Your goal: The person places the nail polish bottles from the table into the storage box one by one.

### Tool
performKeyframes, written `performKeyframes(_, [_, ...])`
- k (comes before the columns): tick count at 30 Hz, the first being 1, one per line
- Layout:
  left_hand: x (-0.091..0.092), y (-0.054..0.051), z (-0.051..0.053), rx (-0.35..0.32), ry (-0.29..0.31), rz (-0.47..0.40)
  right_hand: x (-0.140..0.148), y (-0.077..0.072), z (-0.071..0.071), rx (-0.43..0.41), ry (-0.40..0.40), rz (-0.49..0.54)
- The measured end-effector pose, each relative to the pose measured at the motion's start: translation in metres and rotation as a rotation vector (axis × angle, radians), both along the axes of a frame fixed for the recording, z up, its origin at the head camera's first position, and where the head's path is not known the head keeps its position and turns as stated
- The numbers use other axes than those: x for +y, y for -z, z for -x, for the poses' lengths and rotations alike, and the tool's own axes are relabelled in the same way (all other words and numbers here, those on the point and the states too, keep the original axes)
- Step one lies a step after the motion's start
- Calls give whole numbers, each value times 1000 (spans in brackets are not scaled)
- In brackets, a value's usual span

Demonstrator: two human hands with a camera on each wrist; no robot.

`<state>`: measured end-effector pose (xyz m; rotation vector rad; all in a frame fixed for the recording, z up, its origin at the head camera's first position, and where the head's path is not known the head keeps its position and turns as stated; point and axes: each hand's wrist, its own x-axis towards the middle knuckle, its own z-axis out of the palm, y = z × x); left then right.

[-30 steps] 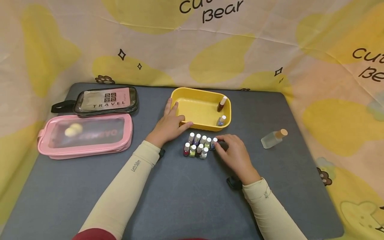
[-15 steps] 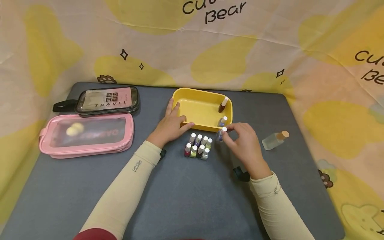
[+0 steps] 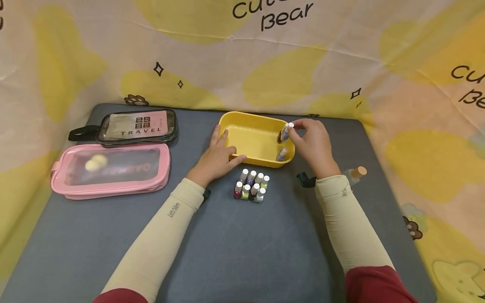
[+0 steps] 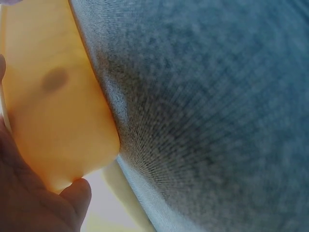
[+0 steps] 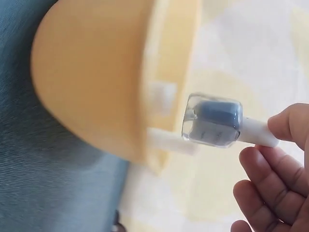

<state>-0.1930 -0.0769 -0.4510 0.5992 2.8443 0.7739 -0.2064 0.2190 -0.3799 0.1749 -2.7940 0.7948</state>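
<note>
Clearly, the right hand (image 3: 315, 145) pinches a blue nail polish bottle (image 5: 215, 120) by its cap (image 5: 252, 129), over the nearest end of the yellow tray (image 3: 248, 142); the long axis leans, cap toward the fingers, base toward the tray. Just past it a dark red bottle (image 3: 279, 138) is partly hidden. Beside the wrist, the sleeve (image 3: 333, 202) covers some of a frosted bottle (image 3: 355, 176). Farthest, the left hand (image 3: 217, 162), cut off in its wrist view, spreads its fingers against the tray.
</note>
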Motion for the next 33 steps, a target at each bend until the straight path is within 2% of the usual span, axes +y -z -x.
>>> performKeyframes(4, [2,-1,0,-6,6,2,4,12,10,-55,-7,-24])
performKeyframes(13, [2,0,0,11,8,14,12,29,11,-43,-36,-138])
performKeyframes(20, [2,0,0,-5,4,15,12,34,11,-127,-16,-195])
performKeyframes(28, [1,0,-1,19,6,14,10,32,8,-166,-8,-225])
performKeyframes(33, [0,0,1,18,8,17,6,14,-3,-143,-9,-220])
